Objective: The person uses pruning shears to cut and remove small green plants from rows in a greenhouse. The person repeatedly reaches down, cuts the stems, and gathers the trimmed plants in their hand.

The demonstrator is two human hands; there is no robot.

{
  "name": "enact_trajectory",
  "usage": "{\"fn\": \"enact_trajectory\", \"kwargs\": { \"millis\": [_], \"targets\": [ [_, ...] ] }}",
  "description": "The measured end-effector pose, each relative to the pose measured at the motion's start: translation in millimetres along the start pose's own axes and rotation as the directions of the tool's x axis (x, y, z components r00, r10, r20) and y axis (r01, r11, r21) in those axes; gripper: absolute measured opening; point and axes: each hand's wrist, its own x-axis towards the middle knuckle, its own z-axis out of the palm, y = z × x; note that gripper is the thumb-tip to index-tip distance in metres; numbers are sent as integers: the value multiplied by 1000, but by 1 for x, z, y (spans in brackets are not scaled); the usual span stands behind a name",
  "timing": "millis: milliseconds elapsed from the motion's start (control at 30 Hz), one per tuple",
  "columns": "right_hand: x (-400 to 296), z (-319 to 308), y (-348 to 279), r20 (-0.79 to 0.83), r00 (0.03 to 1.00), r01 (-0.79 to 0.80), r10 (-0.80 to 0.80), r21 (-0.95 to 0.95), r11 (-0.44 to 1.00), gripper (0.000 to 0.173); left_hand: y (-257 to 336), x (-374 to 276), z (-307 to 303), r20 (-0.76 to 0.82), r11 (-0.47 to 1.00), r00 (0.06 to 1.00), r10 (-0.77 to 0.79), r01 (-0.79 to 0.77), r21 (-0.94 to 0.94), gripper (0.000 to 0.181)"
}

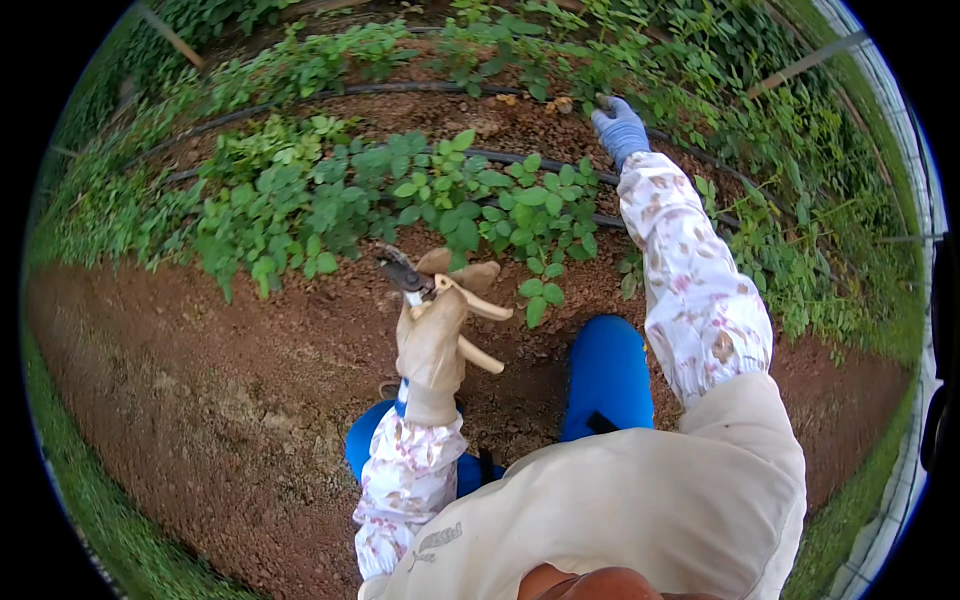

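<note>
My left hand (435,337), in a tan work glove, holds a pair of pruning shears (411,279) with dark blades and pale handles, pointing up and left. Rose-like leafy plants (457,195) stand just beyond it. Reaching far forward to the right, my right hand (619,129) wears a blue-grey glove with dark fingertips. Those fingertips are at the edge of green foliage (652,82), near small yellowed leaves (561,105) on the soil. Whether they grip anything cannot be seen.
Black irrigation hoses (555,163) run across the bed among the plants. Wooden stakes (806,64) rise at the upper right and upper left. Bare reddish soil (187,360) lies at the left, with grass (112,517) beyond it. Blue padded knee covers (611,375) show below.
</note>
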Motion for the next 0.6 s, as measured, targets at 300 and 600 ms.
{"fn": "enact_trajectory", "kwargs": {
  "millis": [300,600],
  "targets": [
    [-269,-19,-166,340,660,489,-670,482,727,74,11,-5,-13,-72,994,994,83,-88,-64,39],
    [-374,-42,-113,596,705,403,-384,109,909,101,-17,-89,22,-60,899,995,-78,97,427,38]
  ]
}}
